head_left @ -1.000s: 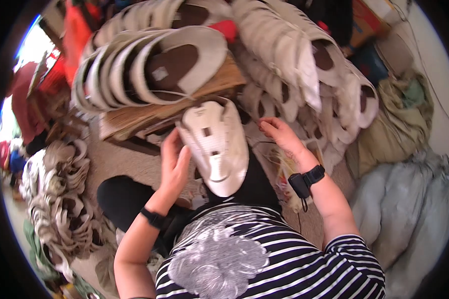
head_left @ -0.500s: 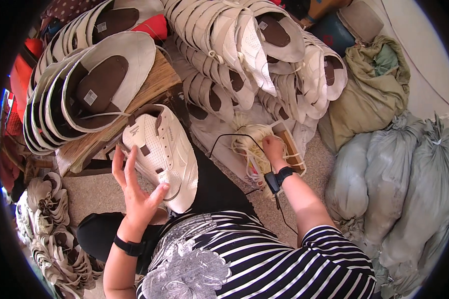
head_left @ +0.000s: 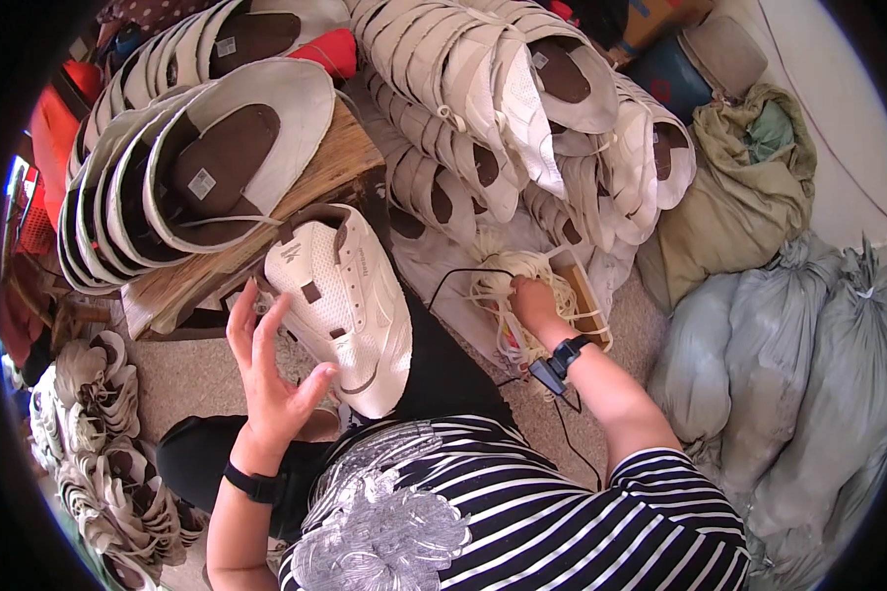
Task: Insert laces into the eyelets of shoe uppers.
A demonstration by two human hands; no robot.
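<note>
Your left hand [head_left: 276, 379] is raised palm inward beside the white shoe upper [head_left: 370, 305], its fingers spread and its thumb held well away from them. The thumb tip comes right up to the toe end's edge and the fingers stand along the near side, though you cannot tell from this view whether they actually touch. The shoe upper lies over your black trousers [head_left: 453, 369], between the wooden counter [head_left: 350, 148] and your striped shirt [head_left: 532, 492], toe toward you and collar toward the counter. Its row of eyelets and two small dark rectangles face up.

Your right hand [head_left: 539, 305] reaches down over a small box [head_left: 589, 300] on your right, its fingers curled in among a tangle of cream cords [head_left: 496, 284]. The fingertips are hidden there, so whether they pinch a cord cannot be told. Each wrist wears a black band, and a dark cable hangs near the right one.

On the counter, a nested row of pale uppers with brown insoles [head_left: 232, 163] leans over, with a red piece [head_left: 327, 52] behind it. Another big stack of uppers [head_left: 443, 54] stands beyond the box, and a loose heap of pale pieces [head_left: 108, 414] sits at your far left. To your right, an olive sack [head_left: 729, 212] slumps by the wall, with tied grey-green bags [head_left: 774, 345] nearer you
</note>
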